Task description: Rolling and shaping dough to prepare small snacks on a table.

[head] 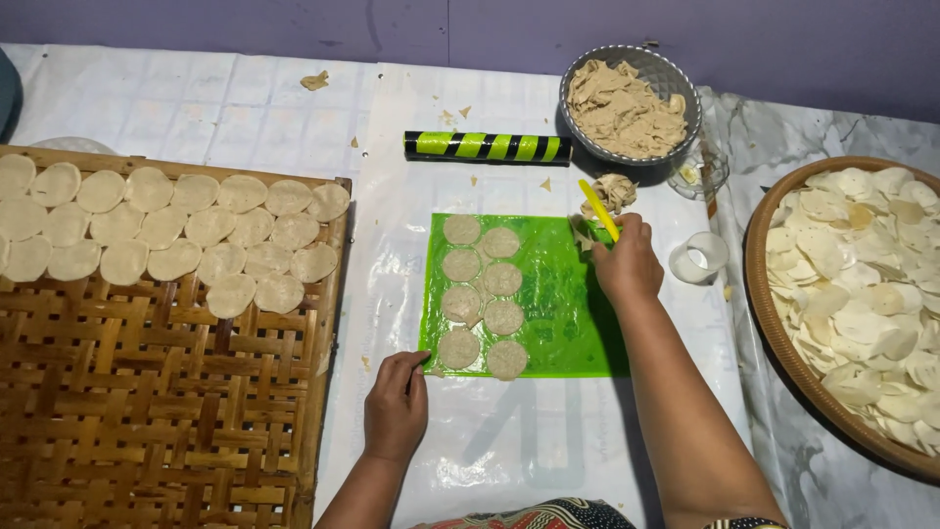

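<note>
1. Fingers of the right hand (pixel 627 266) close around a yellow stick (pixel 598 209), right of centre.
2. Left hand (pixel 397 404), fingers curled together, seems to pinch the green sheet (pixel 563 304) at its lower-left corner.
3. Eight round dough discs (pixel 501 278) lie on the sheet, mid-frame.
4. More discs fill the woven tray (pixel 166 392), left.

My right hand (pixel 627 266) holds a yellow tool (pixel 598 209) over the bright green mat (pixel 568 313) with pale beige dough discs (pixel 482 299), near a green-and-black striped roller (pixel 488 146) and brown woven tray (pixel 166 392).
</note>
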